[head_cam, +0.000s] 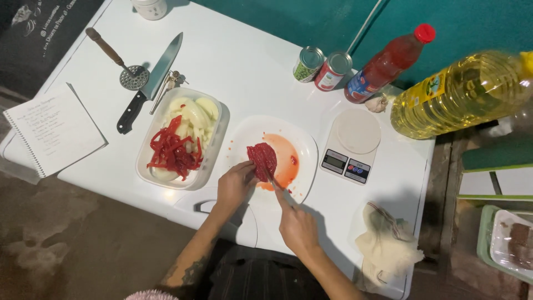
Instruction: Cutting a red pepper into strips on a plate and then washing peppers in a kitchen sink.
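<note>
Red meat slab on white plate, under left hand's curled fingertips; right hand gripping a knife alongside.

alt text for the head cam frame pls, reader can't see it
Seen from above, a person's left hand steadies a red piece of food on a white plate while the right hand cuts it with a knife. A tub of red strips and onion sits left; a kitchen scale, two cans and bottles sit right.

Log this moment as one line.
left hand: steadies red pepper piece | right hand: slicing it with small knife | white plate | tub of strips beside
</note>
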